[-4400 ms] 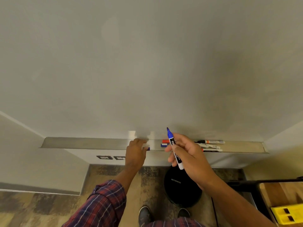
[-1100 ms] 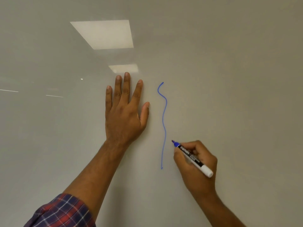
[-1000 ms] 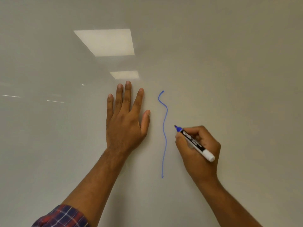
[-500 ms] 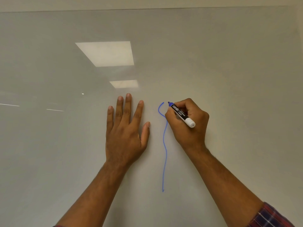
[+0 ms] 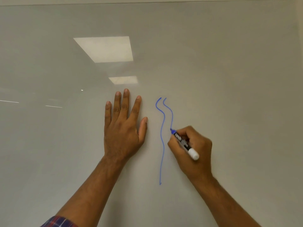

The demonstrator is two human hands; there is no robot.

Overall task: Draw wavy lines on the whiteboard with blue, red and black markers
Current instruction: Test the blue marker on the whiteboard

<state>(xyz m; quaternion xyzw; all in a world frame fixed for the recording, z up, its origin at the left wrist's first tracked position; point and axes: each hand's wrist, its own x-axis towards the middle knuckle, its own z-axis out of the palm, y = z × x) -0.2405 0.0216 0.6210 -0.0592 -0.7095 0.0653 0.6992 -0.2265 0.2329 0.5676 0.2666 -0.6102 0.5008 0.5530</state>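
Observation:
The whiteboard (image 5: 229, 79) fills the view. A long blue wavy line (image 5: 162, 145) runs down its middle. Just to its right a second, shorter blue wavy line (image 5: 171, 115) ends at the marker's tip. My right hand (image 5: 193, 153) grips the blue marker (image 5: 184, 143), its tip touching the board and its white end pointing down-right. To the left of the lines my left hand (image 5: 123, 128) presses flat on the board with fingers spread. The red and black markers are not in view.
Ceiling lights reflect as two bright patches (image 5: 105, 48) in the upper left of the board. The board's top edge (image 5: 147, 4) runs along the top of the view.
My right hand rose to the top of the first line, then moved down, leaving a second wavy blue line beside it. My left hand has stayed flat on the board.

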